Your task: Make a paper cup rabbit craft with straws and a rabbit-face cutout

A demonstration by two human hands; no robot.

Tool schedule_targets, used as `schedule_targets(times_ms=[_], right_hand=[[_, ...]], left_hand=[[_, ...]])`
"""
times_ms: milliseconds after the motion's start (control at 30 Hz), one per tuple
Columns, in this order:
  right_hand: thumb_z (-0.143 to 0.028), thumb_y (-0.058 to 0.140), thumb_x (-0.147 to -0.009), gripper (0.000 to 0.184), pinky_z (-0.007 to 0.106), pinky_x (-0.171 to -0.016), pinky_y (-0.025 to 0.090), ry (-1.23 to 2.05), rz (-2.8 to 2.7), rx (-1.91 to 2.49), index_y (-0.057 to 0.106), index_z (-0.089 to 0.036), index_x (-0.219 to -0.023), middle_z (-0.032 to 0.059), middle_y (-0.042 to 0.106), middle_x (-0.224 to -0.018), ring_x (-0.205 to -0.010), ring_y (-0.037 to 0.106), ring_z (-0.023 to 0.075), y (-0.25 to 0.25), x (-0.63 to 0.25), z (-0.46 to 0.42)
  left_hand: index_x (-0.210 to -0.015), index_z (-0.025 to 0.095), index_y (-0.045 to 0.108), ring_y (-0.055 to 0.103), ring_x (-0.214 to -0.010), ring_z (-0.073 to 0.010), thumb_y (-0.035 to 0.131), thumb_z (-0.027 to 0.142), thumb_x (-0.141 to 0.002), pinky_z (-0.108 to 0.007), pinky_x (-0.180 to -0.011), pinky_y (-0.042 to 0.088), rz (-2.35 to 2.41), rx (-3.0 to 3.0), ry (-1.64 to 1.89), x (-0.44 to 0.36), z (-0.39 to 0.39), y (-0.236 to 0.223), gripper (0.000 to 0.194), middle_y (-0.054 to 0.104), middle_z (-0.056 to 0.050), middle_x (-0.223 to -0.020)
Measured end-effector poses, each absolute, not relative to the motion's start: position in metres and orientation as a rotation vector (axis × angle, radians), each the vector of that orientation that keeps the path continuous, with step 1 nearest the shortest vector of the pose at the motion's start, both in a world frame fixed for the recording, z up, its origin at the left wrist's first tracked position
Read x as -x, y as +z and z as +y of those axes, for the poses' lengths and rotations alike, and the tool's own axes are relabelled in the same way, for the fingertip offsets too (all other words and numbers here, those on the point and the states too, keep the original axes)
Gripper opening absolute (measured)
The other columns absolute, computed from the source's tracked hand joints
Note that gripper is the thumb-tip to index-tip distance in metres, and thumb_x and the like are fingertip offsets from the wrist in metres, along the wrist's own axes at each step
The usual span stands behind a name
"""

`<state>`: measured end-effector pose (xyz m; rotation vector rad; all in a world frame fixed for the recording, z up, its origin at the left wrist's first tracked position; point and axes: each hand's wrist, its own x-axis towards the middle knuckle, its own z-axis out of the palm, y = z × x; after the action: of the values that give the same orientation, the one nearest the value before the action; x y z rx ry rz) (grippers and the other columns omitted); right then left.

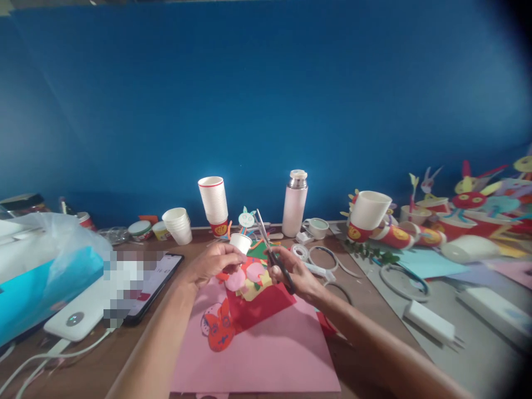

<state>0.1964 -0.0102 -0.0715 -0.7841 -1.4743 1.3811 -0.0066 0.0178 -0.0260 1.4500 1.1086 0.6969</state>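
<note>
My right hand (293,271) is wrapped round a pair of black-handled scissors (264,235), their blades pointing up and slightly left. To its left, my left hand (218,263) is closed with fingertips pinched together; whatever lies between them is too small to make out. Beneath both hands, pink, cream and red paper scraps (254,284) lie on a red sheet (261,310). That sheet rests on a larger pink sheet (266,360). An orange-red paper cutout with drawn lines (220,327) lies on the pink sheet, below my left hand. Just behind the hands stands a white paper cup (240,243) with a paper cat-like head (246,219).
Stacked paper cups (213,200) and a pale thermos (295,208) stand along the blue partition (266,100). A phone (155,285) and a white power bank (77,316) with cables lie left. Decorated cups (457,221), a cable coil (405,284) and a white charger (432,323) are right.
</note>
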Motion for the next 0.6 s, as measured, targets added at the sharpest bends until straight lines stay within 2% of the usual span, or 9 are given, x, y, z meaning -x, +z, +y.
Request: schedule_targets(times_ms=[167,433,600], right_hand=[[-0.035,0.07,-0.063,0.043,0.022,-0.058,0.035,1.428,-1.474,0.765,0.048,-0.019,-0.096,-0.0052,0.046,-0.067,-0.062,0.044,0.0091,-0.056,-0.202,-0.014],[-0.033,0.071,-0.062,0.046,0.02,-0.048,0.034,1.424,-1.484,0.814,0.047,-0.018,-0.098,-0.0057,0.049,-0.061,-0.052,0.044,0.0079,-0.062,-0.205,-0.004],[-0.038,0.062,-0.069,0.042,0.02,-0.045,0.032,1.08,-1.745,1.133,0.05,-0.018,-0.104,-0.0048,0.051,-0.057,-0.049,0.045,0.0093,-0.053,-0.234,0.011]], left_hand=[[-0.062,0.011,0.063,0.044,-0.048,-0.0083,0.061,0.027,-0.066,-0.021,-0.048,0.03,1.065,-1.54,0.602,-0.016,0.011,-0.03,0.017,0.053,0.001,-0.05],[-0.064,0.012,0.063,0.046,-0.049,-0.0094,0.061,0.029,-0.066,-0.021,-0.047,0.034,1.061,-1.497,0.586,-0.025,0.008,-0.035,0.016,0.053,0.002,-0.05],[-0.06,0.013,0.059,0.047,-0.049,-0.009,0.059,0.025,-0.063,-0.021,-0.05,0.035,1.071,-1.429,0.659,-0.022,0.008,-0.026,0.012,0.056,0.001,-0.052]])
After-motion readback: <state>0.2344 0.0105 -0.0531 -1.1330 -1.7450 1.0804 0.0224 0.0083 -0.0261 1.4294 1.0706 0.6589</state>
